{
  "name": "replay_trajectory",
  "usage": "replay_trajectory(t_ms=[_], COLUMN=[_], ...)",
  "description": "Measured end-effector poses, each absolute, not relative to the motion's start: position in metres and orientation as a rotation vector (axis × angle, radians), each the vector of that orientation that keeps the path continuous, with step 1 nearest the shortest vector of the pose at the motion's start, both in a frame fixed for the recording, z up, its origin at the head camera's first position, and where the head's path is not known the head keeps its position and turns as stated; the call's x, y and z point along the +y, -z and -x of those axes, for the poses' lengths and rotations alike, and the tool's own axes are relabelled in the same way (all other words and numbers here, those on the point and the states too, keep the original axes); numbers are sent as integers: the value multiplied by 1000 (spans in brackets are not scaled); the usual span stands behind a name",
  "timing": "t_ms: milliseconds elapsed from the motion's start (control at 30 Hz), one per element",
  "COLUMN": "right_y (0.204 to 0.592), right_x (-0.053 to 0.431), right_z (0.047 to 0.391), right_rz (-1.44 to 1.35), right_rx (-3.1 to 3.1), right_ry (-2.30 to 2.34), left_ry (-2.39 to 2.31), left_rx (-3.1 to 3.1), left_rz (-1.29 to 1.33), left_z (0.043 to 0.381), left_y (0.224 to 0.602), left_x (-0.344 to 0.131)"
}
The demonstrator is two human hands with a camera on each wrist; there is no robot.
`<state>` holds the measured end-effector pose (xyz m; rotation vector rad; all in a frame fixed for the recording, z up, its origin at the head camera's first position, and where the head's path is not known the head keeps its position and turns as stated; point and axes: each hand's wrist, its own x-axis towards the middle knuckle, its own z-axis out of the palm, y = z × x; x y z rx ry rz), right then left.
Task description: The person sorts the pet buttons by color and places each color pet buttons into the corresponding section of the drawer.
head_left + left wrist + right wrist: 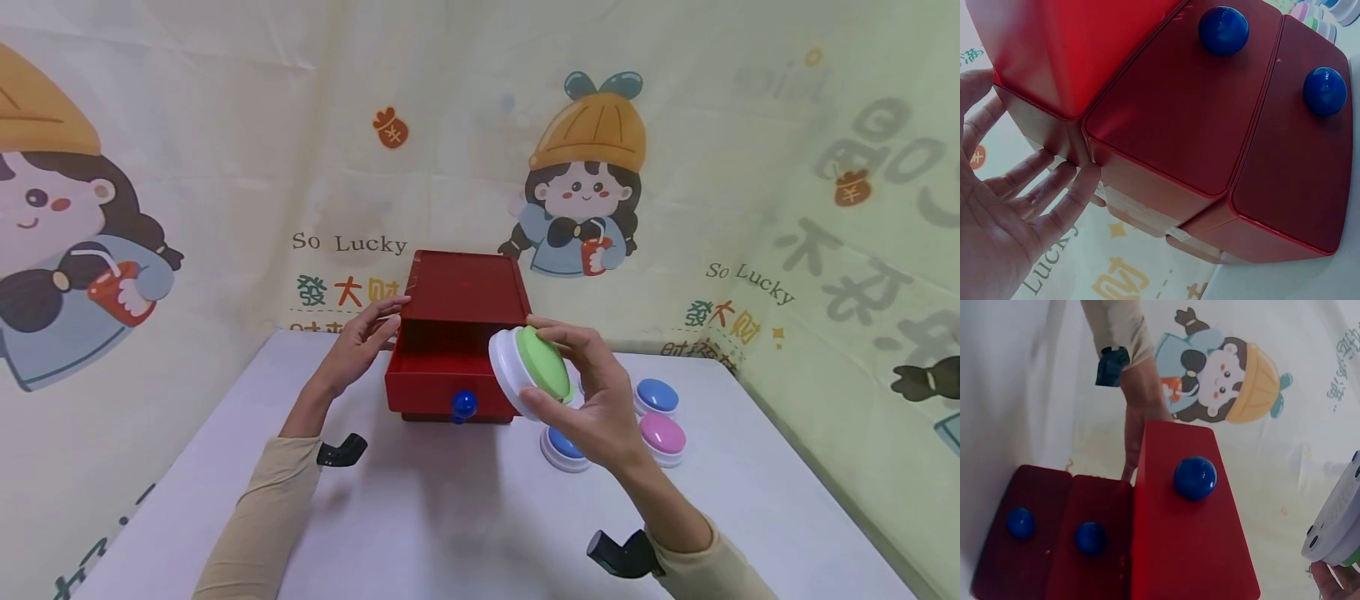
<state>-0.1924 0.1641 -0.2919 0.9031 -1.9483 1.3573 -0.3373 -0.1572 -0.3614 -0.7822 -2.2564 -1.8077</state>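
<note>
A red cabinet (472, 286) of stacked drawers with blue knobs stands on the table. Its top drawer (426, 395) is pulled out, with a blue knob (464, 403) on the front. My left hand (351, 358) is at the cabinet's left side; in the left wrist view its fairly straight fingers (1054, 220) touch the side wall. In my right hand (603, 408) is a round push button (545, 363), white-based with a green top, gripped by thumb and fingers and tilted on edge. It is just right of the open drawer. The right wrist view shows the white underside (1335, 525).
Several similar buttons lie on the white table (390, 517) to the right: a blue one (564, 446) partly behind my right hand, another blue one (657, 394) and a pink one (663, 434). A printed cloth (450, 183) hangs behind the table and along its sides.
</note>
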Motion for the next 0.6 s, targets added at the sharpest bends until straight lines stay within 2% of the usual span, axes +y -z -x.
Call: replay_trajectory(t_ms=[600], right_y=[287], right_x=[129], right_z=[211], right_rz=[-941], right_rx=[-1965], right_ry=[-1306], left_ry=[1795], left_rx=[-2256], left_rz=[767], left_z=[336], left_y=[362], left_x=[-156])
